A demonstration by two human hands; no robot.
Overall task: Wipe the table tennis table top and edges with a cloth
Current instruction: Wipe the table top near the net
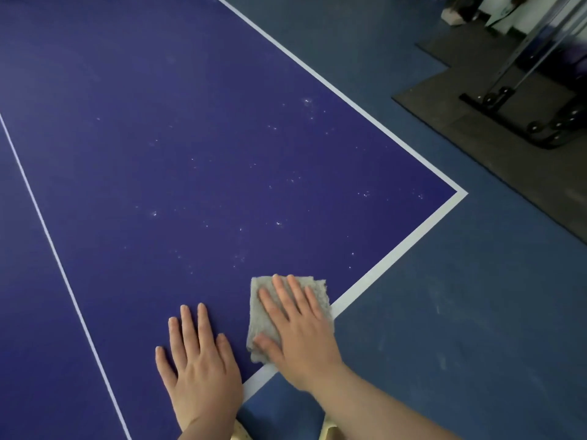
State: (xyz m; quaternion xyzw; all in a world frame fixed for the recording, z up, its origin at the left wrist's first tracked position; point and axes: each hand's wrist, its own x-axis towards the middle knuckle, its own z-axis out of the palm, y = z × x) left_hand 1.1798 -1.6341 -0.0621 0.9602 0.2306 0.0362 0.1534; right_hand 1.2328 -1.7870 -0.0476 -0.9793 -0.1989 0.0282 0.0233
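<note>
Fingers (287, 296) of the right hand (298, 331) lie spread and flat on the grey cloth (317, 289) at lower centre, by the table's (190, 122) white edge, while the left hand (198, 363) rests flat alongside; soft and light, the cloth probably needs palm pressure to avoid bunching.

place: gym/sports room | cues: table tennis table (190, 122), weight rack (521, 100), rubber mat (444, 90)

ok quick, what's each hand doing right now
Left hand: open, flat on the table tennis table, holding nothing.
Right hand: open, fingers straight, pressing the grey cloth onto the table near its white edge line.
</note>
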